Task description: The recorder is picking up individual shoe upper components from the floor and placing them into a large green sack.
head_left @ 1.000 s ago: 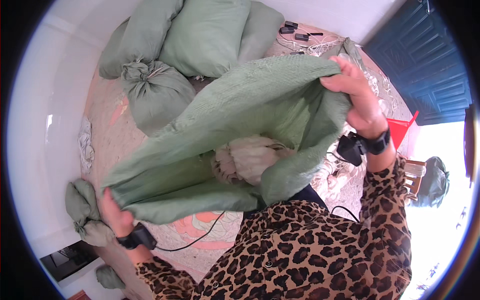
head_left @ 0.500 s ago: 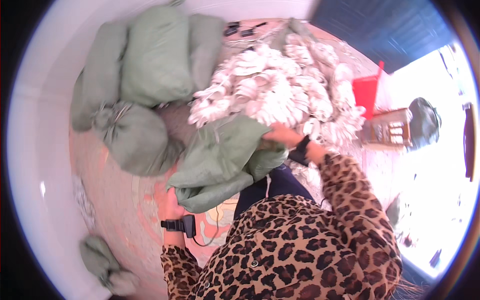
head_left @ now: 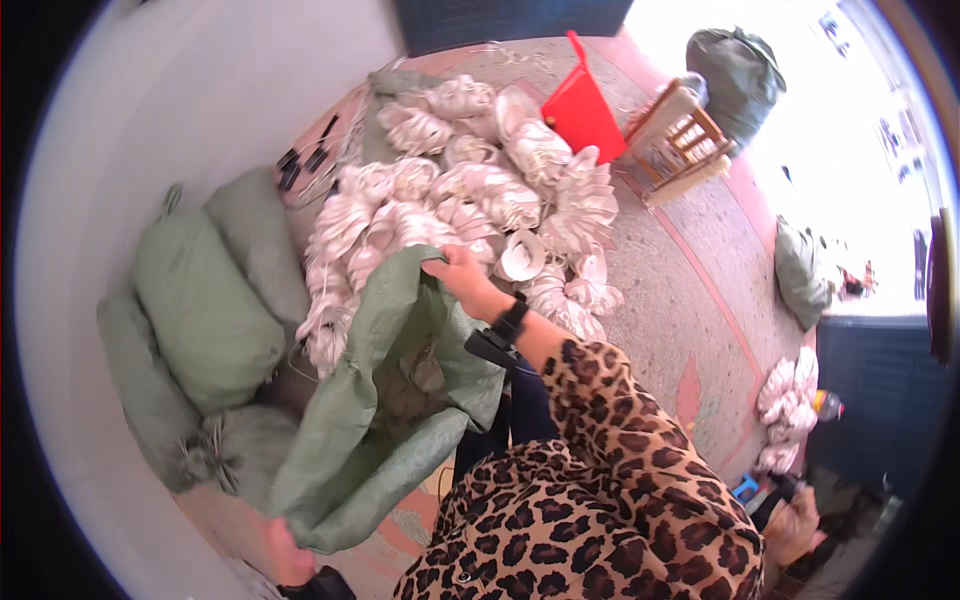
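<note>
- Gripping the upper edge of a green woven sack (head_left: 385, 420) at the centre of the frame, the right hand (head_left: 458, 272) has its fingers clenched on the fabric just beside a pile of white cord bundles (head_left: 470, 205).
- The left hand (head_left: 285, 552), at the lower edge of the frame, is closed on the sack's lower end, so the sack hangs slack between the two hands with its mouth gaping toward the right hand.
- The sack runs diagonally from lower left up to the centre; something pale shows inside its opening, too dim to tell what.
- The white bundles lie heaped on the floor (head_left: 670, 290) across the upper middle of the frame.
- Filled green sacks (head_left: 205, 300) are stacked against the wall at the left.
- A red dustpan (head_left: 582, 110) lies at the top beside the pile, with a wooden stool (head_left: 685, 140) to its right.
</note>
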The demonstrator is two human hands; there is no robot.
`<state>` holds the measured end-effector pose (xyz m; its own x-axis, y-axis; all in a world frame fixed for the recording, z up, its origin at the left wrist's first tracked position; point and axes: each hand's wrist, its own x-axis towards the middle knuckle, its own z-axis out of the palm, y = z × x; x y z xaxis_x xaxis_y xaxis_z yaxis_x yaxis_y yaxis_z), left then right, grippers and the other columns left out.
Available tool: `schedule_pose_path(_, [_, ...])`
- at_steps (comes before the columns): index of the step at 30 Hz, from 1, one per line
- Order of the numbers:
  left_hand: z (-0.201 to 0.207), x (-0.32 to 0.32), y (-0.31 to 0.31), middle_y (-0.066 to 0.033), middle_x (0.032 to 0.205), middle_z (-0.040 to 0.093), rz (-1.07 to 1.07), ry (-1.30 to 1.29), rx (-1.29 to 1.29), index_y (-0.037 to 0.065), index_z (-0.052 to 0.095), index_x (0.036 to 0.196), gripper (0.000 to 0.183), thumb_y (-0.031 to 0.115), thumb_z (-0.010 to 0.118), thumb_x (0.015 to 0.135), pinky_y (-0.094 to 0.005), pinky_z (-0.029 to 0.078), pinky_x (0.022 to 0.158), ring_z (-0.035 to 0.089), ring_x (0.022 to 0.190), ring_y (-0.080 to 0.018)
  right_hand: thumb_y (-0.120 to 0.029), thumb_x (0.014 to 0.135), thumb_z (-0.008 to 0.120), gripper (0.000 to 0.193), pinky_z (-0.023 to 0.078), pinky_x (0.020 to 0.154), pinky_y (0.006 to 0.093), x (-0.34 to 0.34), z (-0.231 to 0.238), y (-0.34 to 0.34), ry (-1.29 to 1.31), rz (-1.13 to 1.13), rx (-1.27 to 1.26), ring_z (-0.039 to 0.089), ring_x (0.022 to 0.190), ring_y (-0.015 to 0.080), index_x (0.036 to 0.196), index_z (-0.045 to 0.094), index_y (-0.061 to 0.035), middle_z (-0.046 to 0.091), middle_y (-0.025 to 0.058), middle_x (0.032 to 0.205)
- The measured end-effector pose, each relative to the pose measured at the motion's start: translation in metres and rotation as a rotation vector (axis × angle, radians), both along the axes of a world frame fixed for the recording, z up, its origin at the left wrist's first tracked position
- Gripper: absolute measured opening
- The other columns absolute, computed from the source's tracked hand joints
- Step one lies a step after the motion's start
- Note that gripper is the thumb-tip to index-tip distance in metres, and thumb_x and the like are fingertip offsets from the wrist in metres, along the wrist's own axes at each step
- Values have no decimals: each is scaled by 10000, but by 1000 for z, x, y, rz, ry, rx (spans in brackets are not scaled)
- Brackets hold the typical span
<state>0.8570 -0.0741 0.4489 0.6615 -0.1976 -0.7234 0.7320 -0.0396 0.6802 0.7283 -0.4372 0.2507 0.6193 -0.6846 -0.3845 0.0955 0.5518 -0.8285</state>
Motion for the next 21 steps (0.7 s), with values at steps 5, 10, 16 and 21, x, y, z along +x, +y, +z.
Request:
schedule_pose_path(5, [-87,-11,-33,-85,886,533,-1422,-571,793,25,477,964,266,153,505,733,-305,407,711,506,810,-215,-229,714,588,344,425,600,294,-53,-119,-62,399,-102,-268,523,686,164,912,513,42,559,115,771])
schedule_pose_path(10, [-105,-31,-86,-113,971,532,-1551,-254,861,1,485,992,384,229,618,713,-309,396,777,509,882,-204,-242,699,527,288,389,538,347,-143,-218,-77,657,85,-304,479,557,224,671,495,42,491,156,585])
schedule_pose_path(16, [-163,-14,-126,-170,1214,373,-900,72,771,-34,330,1200,463,271,378,856,-354,310,897,374,1083,-292,-195,706,469,224,424,703,402,-237,-333,-71,1134,401,-240,533,805,354,776,585,-17,569,197,820])
schedule_pose_path(21, [-168,-30,-216,-136,1248,341,-410,179,861,-14,288,1239,538,389,314,883,-350,299,914,345,1113,-275,-152,697,473,236,427,723,411,-219,-382,-115,1100,402,-277,538,804,355,859,574,-14,565,218,832])
